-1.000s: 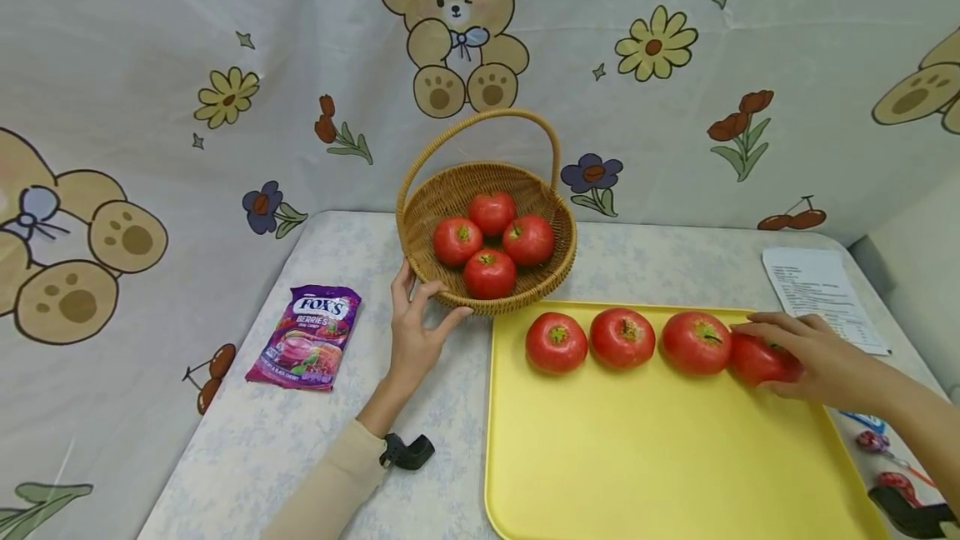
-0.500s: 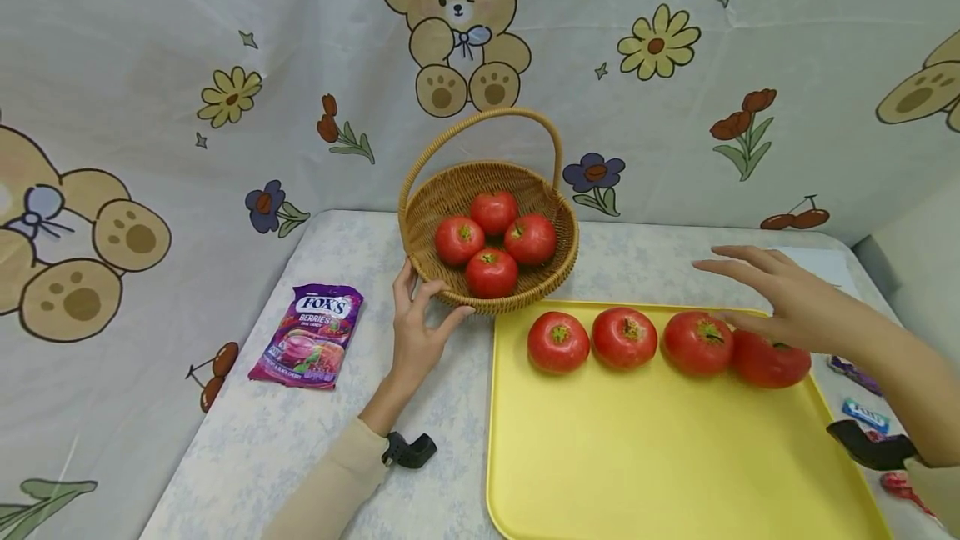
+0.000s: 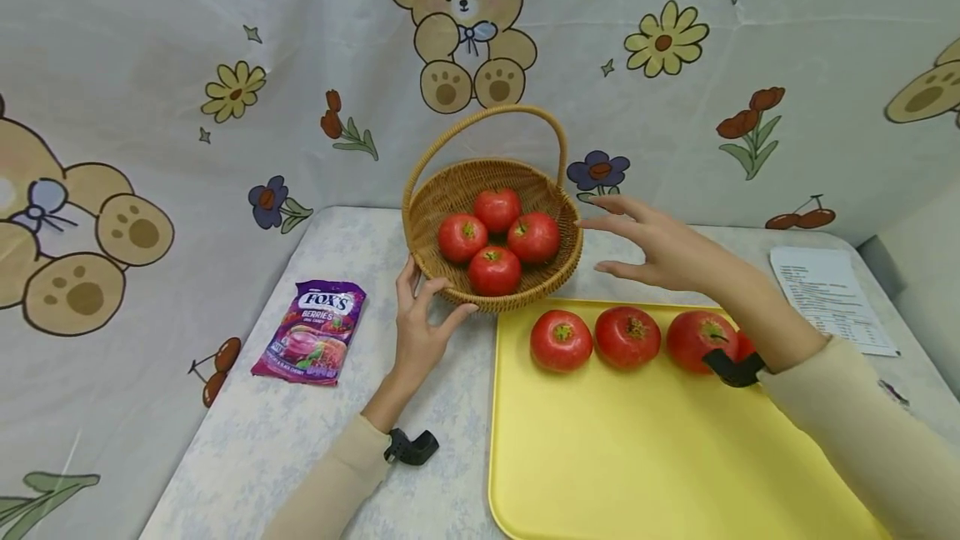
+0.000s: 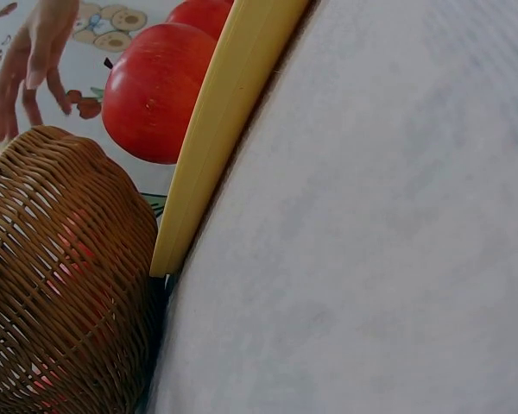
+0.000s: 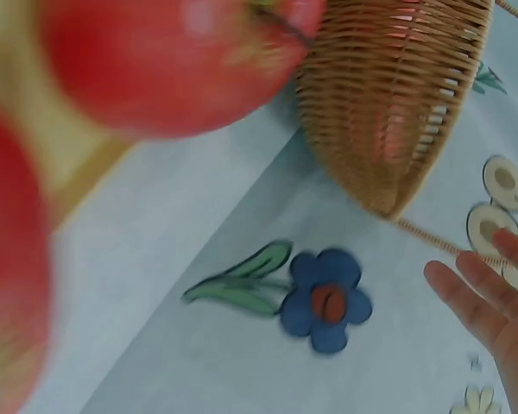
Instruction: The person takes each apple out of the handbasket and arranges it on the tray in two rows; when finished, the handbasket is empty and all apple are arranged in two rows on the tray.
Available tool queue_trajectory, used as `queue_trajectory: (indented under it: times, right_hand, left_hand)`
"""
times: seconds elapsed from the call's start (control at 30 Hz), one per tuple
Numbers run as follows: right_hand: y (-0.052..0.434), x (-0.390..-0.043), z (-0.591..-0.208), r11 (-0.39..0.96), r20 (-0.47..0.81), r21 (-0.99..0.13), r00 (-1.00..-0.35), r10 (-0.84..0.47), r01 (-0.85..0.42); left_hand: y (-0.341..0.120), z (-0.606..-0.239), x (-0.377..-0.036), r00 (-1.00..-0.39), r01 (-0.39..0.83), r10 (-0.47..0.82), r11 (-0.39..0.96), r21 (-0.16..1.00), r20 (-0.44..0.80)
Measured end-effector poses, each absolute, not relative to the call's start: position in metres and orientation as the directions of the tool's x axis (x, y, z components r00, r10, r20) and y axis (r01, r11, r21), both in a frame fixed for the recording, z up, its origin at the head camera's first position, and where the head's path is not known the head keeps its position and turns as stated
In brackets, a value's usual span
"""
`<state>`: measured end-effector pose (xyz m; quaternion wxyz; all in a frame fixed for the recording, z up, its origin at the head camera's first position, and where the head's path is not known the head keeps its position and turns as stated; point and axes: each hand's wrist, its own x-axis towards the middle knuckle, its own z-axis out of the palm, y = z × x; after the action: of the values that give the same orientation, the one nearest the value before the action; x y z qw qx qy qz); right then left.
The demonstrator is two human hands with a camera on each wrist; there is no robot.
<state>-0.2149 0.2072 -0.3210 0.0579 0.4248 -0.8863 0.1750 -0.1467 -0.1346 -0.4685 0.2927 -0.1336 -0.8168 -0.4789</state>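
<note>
A wicker basket (image 3: 517, 298) with an arched handle stands at the table's back, tilted toward me, with several red apples (image 3: 495, 272) in it. At its lower left rim, my left hand (image 3: 422, 327) grips the edge between thumb and fingers. My right hand (image 3: 671, 250) hovers just right of the basket, fingers spread and holding nothing. Beneath that forearm, a row of red apples (image 3: 627, 337) lies along the back of the yellow tray (image 3: 622, 457); the rightmost is mostly hidden by the wrist. In the right wrist view, the right hand's fingers (image 5: 479, 289) are apart from the basket.
A purple candy bag (image 3: 311, 332) lies left of the left hand. A printed paper sheet (image 3: 832, 298) lies at the back right. Behind the table hangs a cloth (image 3: 300, 23) with bear and flower prints. The tray's back left corner sits close to the basket.
My right hand has let go of the rightmost apple, lifted, and moved left to beside the basket. The left hand has stayed on the basket rim.
</note>
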Motion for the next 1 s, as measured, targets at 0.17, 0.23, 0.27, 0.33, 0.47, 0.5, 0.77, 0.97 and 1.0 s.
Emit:
queue_trajectory:
  times: [0.17,0.23,0.27,0.33,0.47,0.5,0.77,0.97,1.0]
  right_hand:
    - [0.168,-0.242,-0.321,0.504,0.261,-0.261,-0.563,-0.784,-0.823]
    - [0.154,-0.252,-0.322,0.498,0.237,-0.279,-0.561,-0.793,-0.821]
    - [0.148,-0.257,-0.323,0.499,0.22,-0.287,-0.564,-0.796,-0.817]
    - [0.138,-0.267,-0.326,0.502,0.181,-0.307,-0.567,-0.804,-0.809]
    - [0.124,-0.283,-0.338,0.513,0.088,-0.31,-0.561,-0.823,-0.8]
    - [0.122,-0.287,-0.341,0.515,0.064,-0.311,-0.558,-0.827,-0.799]
    - [0.117,-0.303,-0.358,0.56,-0.061,-0.298,-0.57,-0.82,-0.773]
    - [0.113,-0.306,-0.358,0.584,-0.11,-0.285,-0.58,-0.807,-0.76]
    - [0.112,-0.307,-0.357,0.589,-0.119,-0.282,-0.582,-0.805,-0.757]
  left_hand:
    - [-0.136,-0.468,-0.148,-0.786,0.502,-0.063,0.515,0.694,0.615]
    - [-0.136,-0.468,-0.148,-0.786,0.502,-0.064,0.514,0.696,0.615]
    - [-0.136,-0.469,-0.148,-0.787,0.501,-0.065,0.513,0.697,0.614]
    - [-0.135,-0.468,-0.148,-0.788,0.5,-0.064,0.512,0.698,0.612]
    - [-0.135,-0.468,-0.148,-0.79,0.498,-0.062,0.516,0.697,0.61]
    - [-0.135,-0.468,-0.148,-0.789,0.499,-0.061,0.517,0.696,0.611]
    - [-0.134,-0.469,-0.147,-0.795,0.499,-0.044,0.52,0.693,0.605]
    - [-0.135,-0.469,-0.148,-0.786,0.513,-0.039,0.517,0.686,0.617]
    - [-0.135,-0.469,-0.149,-0.784,0.515,-0.04,0.516,0.684,0.62]
